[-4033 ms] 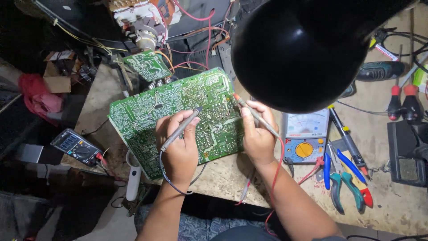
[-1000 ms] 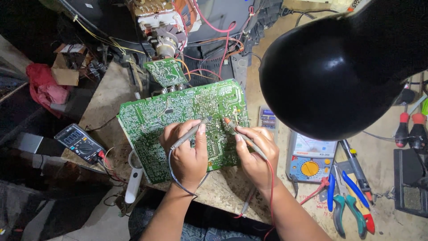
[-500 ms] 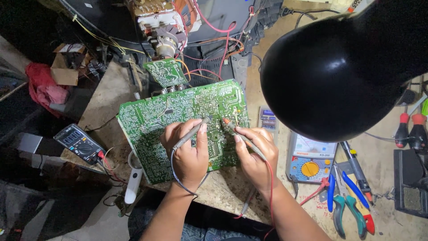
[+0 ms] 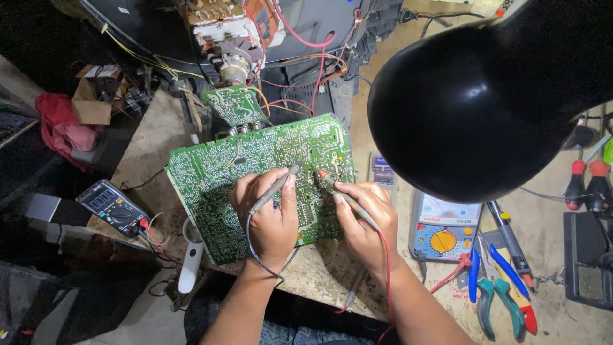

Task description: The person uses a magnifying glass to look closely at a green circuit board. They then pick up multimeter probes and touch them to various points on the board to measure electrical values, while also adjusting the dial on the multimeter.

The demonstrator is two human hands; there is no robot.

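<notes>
lamp: black shade [image 4: 479,102] hangs over our right side, hides the bench there
board: green circuit board [image 4: 255,179] flat on bench [image 4: 319,275], near corner overhangs the edge
step: probing — both tips on the board's right half, close together
left hand [image 4: 271,220]: closed on black probe [image 4: 274,190]
right hand [image 4: 364,220]: gripping red probe [image 4: 338,191]
next: tiny tip shifts only
room: analog meter [image 4: 444,230] and pliers [image 4: 491,294] crowd right — left freer

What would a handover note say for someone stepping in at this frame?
Left hand: holds the black probe, tip on the board.
Right hand: holds the red probe, tip on the board near the other.
The board lies solder side up on the bench, under the lamp.
An analog meter sits right of the hands, a digital meter left.
Done: both tips placed. Left: cannot tell.
</notes>
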